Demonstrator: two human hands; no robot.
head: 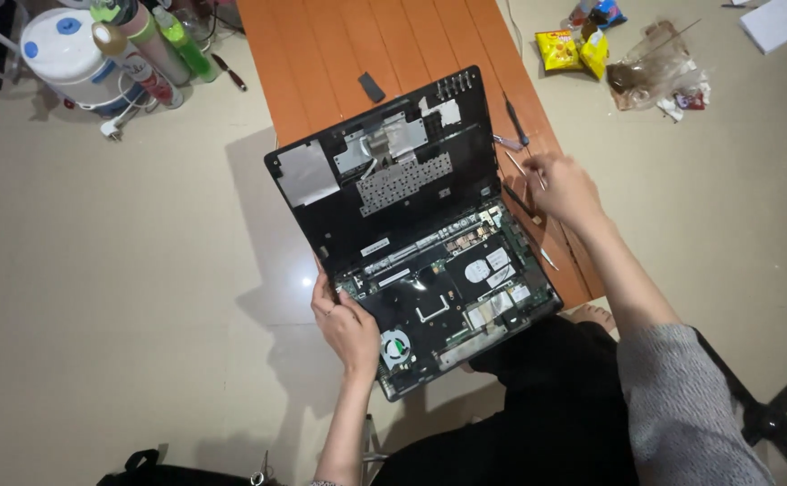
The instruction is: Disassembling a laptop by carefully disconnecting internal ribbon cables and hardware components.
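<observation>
Left hand (347, 326) clamped on left edge of opened laptop (411, 234), thumb on base nr fan (395, 345). Laptop lies on orange counter (339, 54), w/ near end over lap. Right hand (563, 187) blurred, fingers pinched among thin tools (515, 121) at counter's right edge; exact grip unclear.

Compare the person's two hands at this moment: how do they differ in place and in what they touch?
The left hand grips the opened laptop's near-left edge; the right hand is beside its right edge, over the thin tools on the orange table. The left looks sharp, the right blurred. Both are bare.
</observation>
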